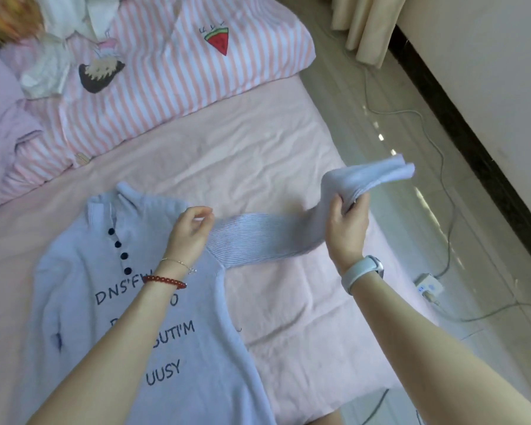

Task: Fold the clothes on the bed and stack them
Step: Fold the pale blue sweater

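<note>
A pale lavender knit sweater (pixel 154 317) with dark buttons and dark lettering lies face up on the pink bed sheet (pixel 258 154). Its ribbed right sleeve (pixel 267 237) stretches out to the right, lifted off the sheet. My left hand (pixel 189 231) rests on the shoulder seam where the sleeve starts, its fingers curled, thumb and fingertips pinching the fabric there. My right hand (pixel 347 222) grips the sleeve near its cuff (pixel 380 176), which sticks up and to the right above the bed's edge.
A pink-and-white striped duvet (pixel 172 81) with cartoon prints lies bunched at the far side, with several loose white and pink garments (pixel 52 53) on top. Right of the bed is a glossy floor with a power strip (pixel 428 288), cables and curtains (pixel 368 26).
</note>
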Motion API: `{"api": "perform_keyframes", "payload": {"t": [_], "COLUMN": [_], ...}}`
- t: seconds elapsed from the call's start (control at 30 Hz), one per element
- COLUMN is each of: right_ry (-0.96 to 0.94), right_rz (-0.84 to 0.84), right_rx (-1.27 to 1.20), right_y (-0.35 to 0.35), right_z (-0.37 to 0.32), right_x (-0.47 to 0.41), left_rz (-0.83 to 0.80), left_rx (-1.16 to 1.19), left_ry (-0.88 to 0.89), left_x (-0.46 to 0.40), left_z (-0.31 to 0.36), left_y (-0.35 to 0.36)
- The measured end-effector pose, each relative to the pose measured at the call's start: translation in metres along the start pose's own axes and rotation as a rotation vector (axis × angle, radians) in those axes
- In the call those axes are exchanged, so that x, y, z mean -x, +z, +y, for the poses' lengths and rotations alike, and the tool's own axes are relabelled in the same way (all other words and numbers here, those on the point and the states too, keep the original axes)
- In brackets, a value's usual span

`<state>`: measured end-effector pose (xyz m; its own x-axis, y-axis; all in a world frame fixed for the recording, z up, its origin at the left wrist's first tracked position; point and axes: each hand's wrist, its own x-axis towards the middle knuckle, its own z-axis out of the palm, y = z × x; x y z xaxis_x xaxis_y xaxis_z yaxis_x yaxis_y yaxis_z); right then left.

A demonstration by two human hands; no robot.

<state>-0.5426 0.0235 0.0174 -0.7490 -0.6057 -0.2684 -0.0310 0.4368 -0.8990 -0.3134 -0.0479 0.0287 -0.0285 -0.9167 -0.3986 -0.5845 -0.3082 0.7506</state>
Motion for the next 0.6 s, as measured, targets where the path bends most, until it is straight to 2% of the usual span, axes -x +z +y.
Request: {"api": "perform_keyframes", "payload": {"t": [0.13,0.2,0.3,0.4,0.47,0.5,0.53,0.6], "right_ry": [-0.528,-0.711,-0.934,-1.084,-1.063,-1.022,-0.994,-0.881], "right_rz": [-0.282,-0.491,-0.833,-1.176,-1.459,-1.549,-1.566,-1.444], "right_rx": [0.233,0.329,0.327,0.333,0.603,0.762,0.868,0.876], "right_y": [0.038,0.057,0.079,0.100,0.106,0.106,0.106,0.105], "right_z": [-0.045,-0.056,-0.051,-0.013,0.022,0.039,0.053,0.072], "right_x": [0.072,0.118,0.191,0.264,0.303,0.318,0.329,0.338], "left_rz": [0.006,0.022,0.020,-0.005,-0.030,-0.050,-0.079,-0.156], "left_rx": [0.495,0.644,0.770,0.720,0.588,0.482,0.368,0.180], "left_ry": [-0.272,-0.339,-0.418,-0.510,-0.594,-0.632,-0.657,-0.650], "left_x": [0.036,0.057,0.093,0.124,0.137,0.143,0.147,0.153], "left_z": [-0.014,-0.031,-0.071,-0.123,-0.160,-0.177,-0.195,-0.228], "left_y": [-0.094,-0.146,-0.215,-0.258,-0.265,-0.263,-0.258,-0.239]}}
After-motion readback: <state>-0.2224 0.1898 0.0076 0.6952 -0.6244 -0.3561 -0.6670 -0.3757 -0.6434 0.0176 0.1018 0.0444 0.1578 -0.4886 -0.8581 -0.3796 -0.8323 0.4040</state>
